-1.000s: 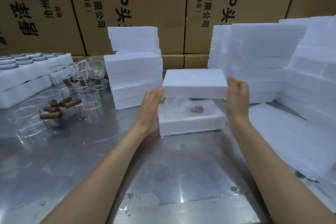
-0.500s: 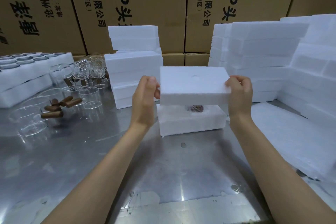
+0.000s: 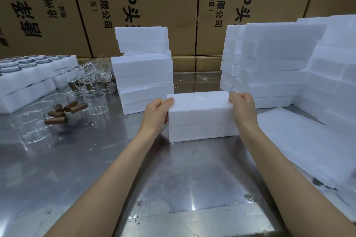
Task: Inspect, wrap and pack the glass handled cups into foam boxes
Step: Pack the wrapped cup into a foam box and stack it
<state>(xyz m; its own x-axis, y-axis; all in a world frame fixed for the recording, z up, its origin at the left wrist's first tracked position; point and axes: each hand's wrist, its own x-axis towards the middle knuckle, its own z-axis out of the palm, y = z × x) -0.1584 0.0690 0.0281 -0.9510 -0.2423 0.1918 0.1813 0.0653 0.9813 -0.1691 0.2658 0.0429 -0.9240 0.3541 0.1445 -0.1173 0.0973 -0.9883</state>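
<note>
A white foam lid (image 3: 200, 109) sits flush on the white foam box base (image 3: 202, 132) in the middle of the steel table. My left hand (image 3: 157, 114) grips the lid's left end and my right hand (image 3: 241, 107) grips its right end. The box's contents are hidden under the lid. Loose glass cups with brown handles (image 3: 57, 116) lie on the table at the left, with more glassware (image 3: 92, 77) standing behind them.
A stack of foam boxes (image 3: 143, 75) stands just behind my left hand. Taller foam stacks (image 3: 279, 63) fill the right side, with a white foam sheet (image 3: 308, 146) lying before them. Foam trays of glass (image 3: 28, 75) sit far left. Cardboard cartons (image 3: 154, 5) line the back.
Both hands lowered the foam lid from above the open base onto it, so the box is closed and the cup inside is no longer visible.
</note>
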